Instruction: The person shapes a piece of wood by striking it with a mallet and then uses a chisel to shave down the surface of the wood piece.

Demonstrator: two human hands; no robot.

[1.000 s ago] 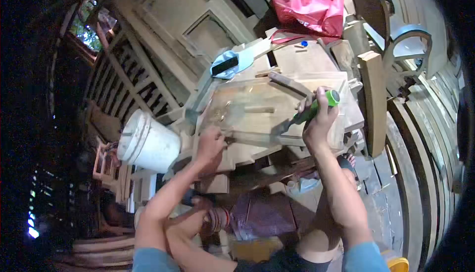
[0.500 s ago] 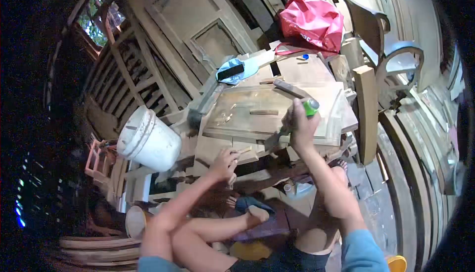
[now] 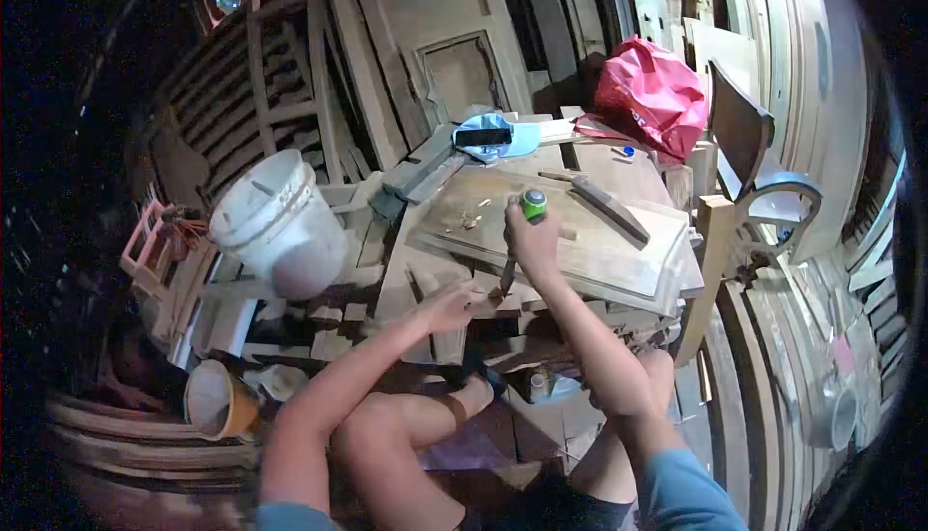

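Over stacked wood, right hand (image 3: 530, 241) gripping green-handled chisel (image 3: 522, 231), blade tip indistinct, left hand (image 3: 447, 306) spread.

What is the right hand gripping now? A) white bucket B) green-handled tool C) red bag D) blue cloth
B: the right hand is closed around the green-handled tool, its blade pointing down toward the wood pieces by the left hand; the white bucket and red bag sit untouched.

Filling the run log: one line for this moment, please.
right hand: grips green-handled chisel | left hand: on wood pieces | white bucket to the left
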